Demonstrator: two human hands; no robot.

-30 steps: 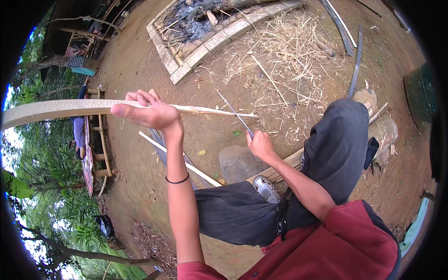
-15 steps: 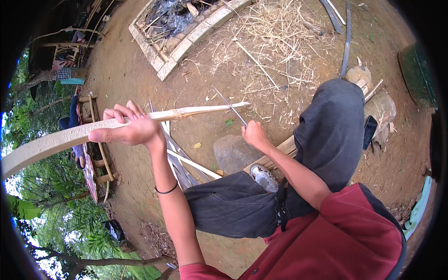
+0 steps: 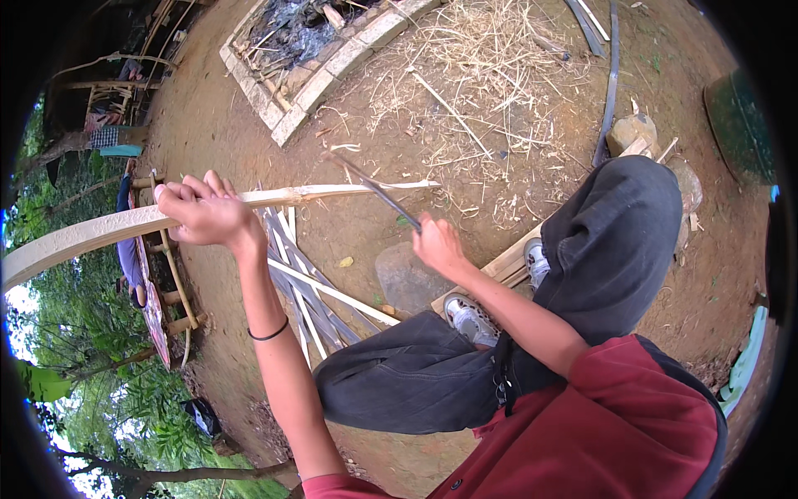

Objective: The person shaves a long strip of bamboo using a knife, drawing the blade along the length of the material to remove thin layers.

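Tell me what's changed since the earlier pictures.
The right hand moved the blade leftward along the pale strip, from near its tip to a spot closer to the left hand. The left hand's grip curled further around the strip. The right knee swung outward, to the right. Nothing was let go: blade and strip stayed in the same hands.

Brown dirt ground (image 3: 199,116) beside leafy greenery (image 3: 150,399)

Worn on the person's head, the wide fisheye camera looks down from above and behind the grip of the left hand (image 3: 208,214), fairly near it, taking in ground (image 3: 199,116) beyond the grip, foliage (image 3: 158,407) left of it and trousers (image 3: 407,378) nearer.
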